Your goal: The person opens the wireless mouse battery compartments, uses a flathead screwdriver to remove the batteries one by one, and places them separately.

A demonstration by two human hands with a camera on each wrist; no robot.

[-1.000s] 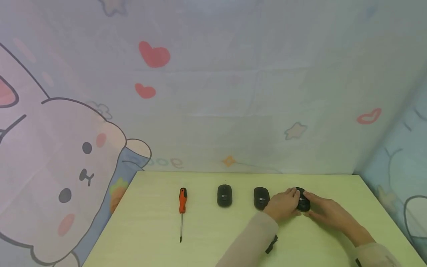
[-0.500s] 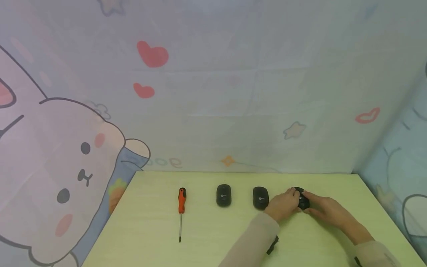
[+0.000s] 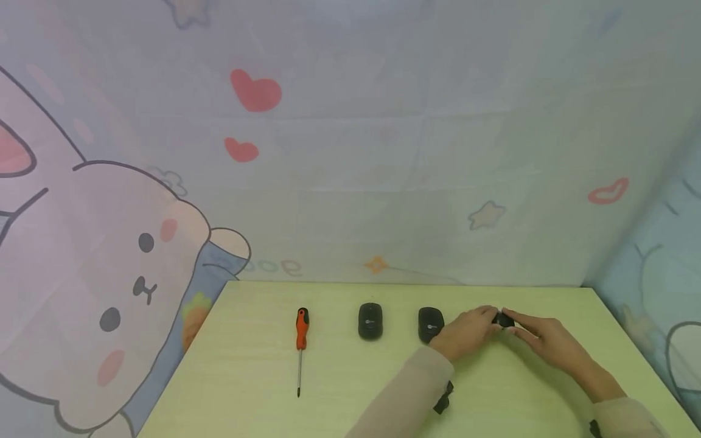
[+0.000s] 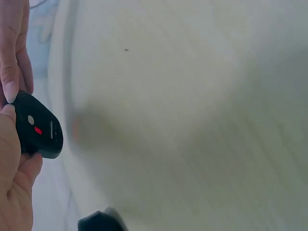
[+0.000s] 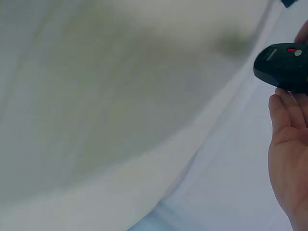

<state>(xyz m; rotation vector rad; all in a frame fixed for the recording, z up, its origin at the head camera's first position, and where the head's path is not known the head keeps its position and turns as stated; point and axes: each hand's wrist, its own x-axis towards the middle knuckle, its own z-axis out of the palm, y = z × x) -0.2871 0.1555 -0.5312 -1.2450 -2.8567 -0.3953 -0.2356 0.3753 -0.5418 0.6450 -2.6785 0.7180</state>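
Note:
A black computer mouse is held between both hands at the right side of the table, tipped so that it looks short and narrow in the head view. My left hand grips its left side; in the left wrist view the thumb and fingers of that hand lie round it. From the right, my right hand pinches the mouse with thumb and fingers. Both wrist views show the mouse's underside, with a red spot and a small round silver button.
Two more black mice stand on the pale yellow table, one just left of my left hand, the other farther left. A screwdriver with an orange and black handle lies at the left. A printed cloth hangs behind.
The mouse lay flat between my hands before; now it is tipped up in their grip, its top largely turned out of sight. My right hand has shifted slightly right and up.

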